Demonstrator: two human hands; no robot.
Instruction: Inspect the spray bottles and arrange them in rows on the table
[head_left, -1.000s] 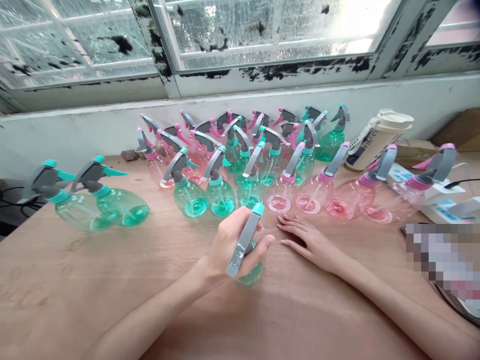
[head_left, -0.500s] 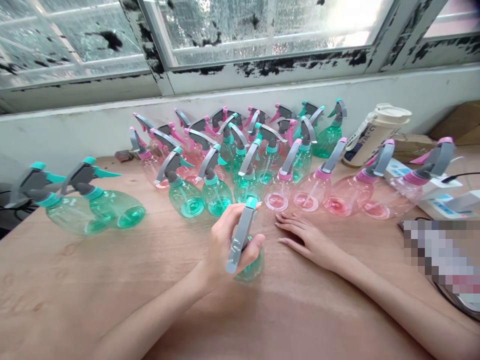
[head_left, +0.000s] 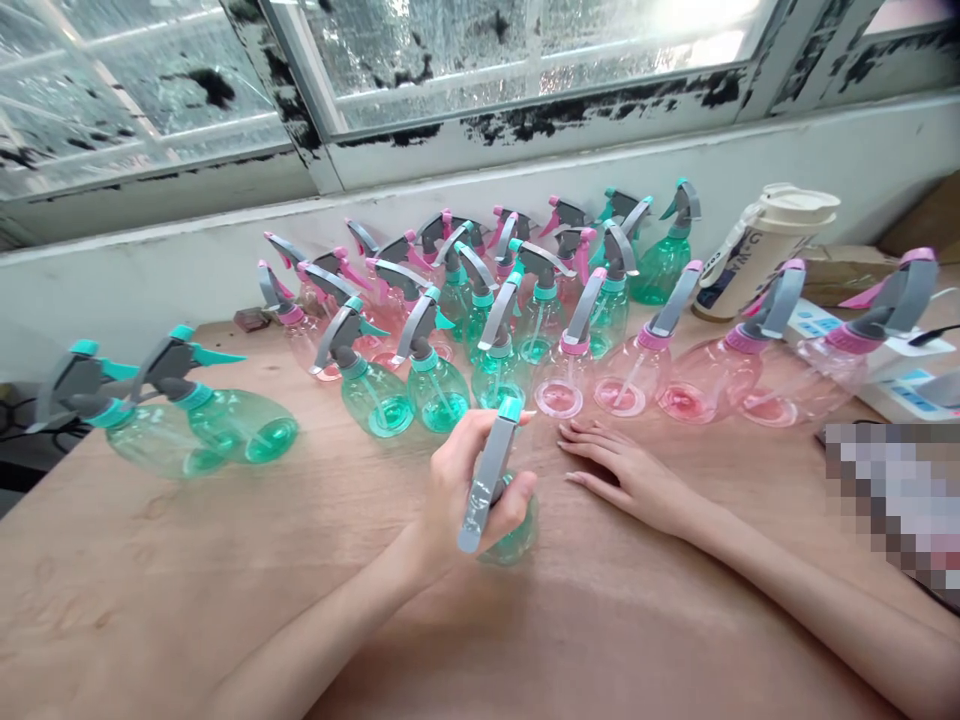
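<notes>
My left hand (head_left: 457,480) is closed around the neck and trigger of a green spray bottle (head_left: 495,470), whose grey top and teal nozzle point away from me. Its green base shows below my thumb, low over or on the wooden table; I cannot tell if it touches. My right hand (head_left: 626,470) lies flat on the wood to the right of that bottle, fingers extended and holding nothing. Just beyond the right fingertips stands a pink spray bottle (head_left: 559,385). A green spray bottle (head_left: 499,370) is directly behind the held one.
Several green and pink spray bottles crowd the table (head_left: 337,620) below the window. Two green spray bottles (head_left: 244,425) stand apart at left. A cream lidded cup (head_left: 765,250), a white power strip (head_left: 915,390) and a blurred-out flat object (head_left: 892,500) are at right.
The view has shifted and tilted slightly. My left hand keeps its hold on the green spray bottle, and my right hand stays flat on the table.
</notes>
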